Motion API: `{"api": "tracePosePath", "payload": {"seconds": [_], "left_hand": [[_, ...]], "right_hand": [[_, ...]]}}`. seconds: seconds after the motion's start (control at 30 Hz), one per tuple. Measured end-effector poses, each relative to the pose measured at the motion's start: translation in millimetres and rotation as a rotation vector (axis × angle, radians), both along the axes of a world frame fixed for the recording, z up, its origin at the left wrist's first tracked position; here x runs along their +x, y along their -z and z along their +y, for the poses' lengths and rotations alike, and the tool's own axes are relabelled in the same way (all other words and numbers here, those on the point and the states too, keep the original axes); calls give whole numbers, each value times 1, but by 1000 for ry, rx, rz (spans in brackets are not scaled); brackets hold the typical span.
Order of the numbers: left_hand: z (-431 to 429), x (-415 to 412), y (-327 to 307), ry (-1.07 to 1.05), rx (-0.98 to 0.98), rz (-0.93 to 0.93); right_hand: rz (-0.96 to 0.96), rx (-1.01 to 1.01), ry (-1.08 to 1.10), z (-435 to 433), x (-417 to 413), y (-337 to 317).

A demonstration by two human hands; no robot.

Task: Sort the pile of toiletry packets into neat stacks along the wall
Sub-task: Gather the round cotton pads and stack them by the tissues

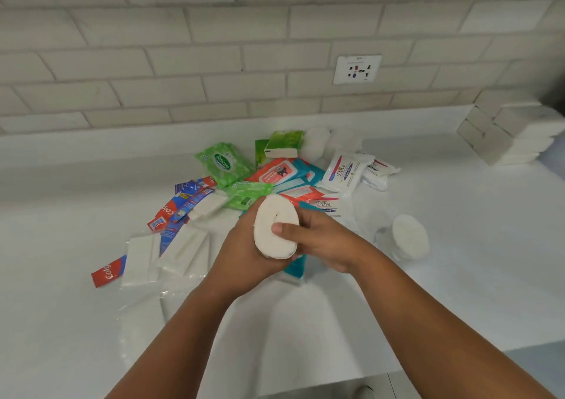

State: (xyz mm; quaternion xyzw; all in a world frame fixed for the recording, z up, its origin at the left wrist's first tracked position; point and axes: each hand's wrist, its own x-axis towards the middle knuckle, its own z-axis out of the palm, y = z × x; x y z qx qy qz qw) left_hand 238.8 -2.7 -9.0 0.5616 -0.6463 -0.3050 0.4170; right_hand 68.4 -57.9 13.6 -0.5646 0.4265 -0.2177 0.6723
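Note:
A mixed pile of toiletry packets lies on the white counter (pixel 458 246). Both hands hold one white toilet roll (pixel 272 218) above the pile's near edge: my left hand (pixel 241 255) cups it from below, and my right hand (pixel 318 239) grips its right side with the thumb across its flat end. In the pile are green Sanicare wipes (pixel 224 163), orange-and-teal wipes packs (pixel 278 172), white Dove packets (pixel 342 171), red-and-blue Colgate tubes (pixel 180 206), white flat packets in clear wrap (pixel 183 250) and a green tissue box (pixel 282 145).
Another white roll (pixel 406 236) stands alone on the counter to the right. Two more rolls (pixel 324 142) sit behind the pile near the tiled wall (pixel 214 62). A wall socket (pixel 357 69) is above them. A tiled corner column (pixel 504 129) juts out at far right.

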Motion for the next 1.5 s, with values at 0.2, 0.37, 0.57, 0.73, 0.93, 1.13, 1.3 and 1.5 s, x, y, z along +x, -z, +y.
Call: {"api": "tracePosePath", "payload": {"seconds": [0.2,0.37,0.57,0.73,0.93,1.13,1.3,1.5], "left_hand": [[-11,-74,3,-23,53,116],[-18,-127,8,-30,158,138],[-29,-168,35,-1,225,-147],[-31,-196,63,-78,293,-226],[-31,-222,79,-159,313,-125],[-48,-248,79,-234,306,-41],[-52,-261,76,-232,288,-11],[-51,-261,69,-164,314,-66]], "right_hand": [[96,-67,105,-1,-80,-22],[139,-159,402,-7,-156,-24],[311,-396,679,-10,-211,7],[345,-220,446,0,-222,43],[137,-137,364,0,-232,58],[90,-121,364,-27,-261,57],[93,-120,282,-33,-264,59],[122,-141,228,-34,-264,64]]}}
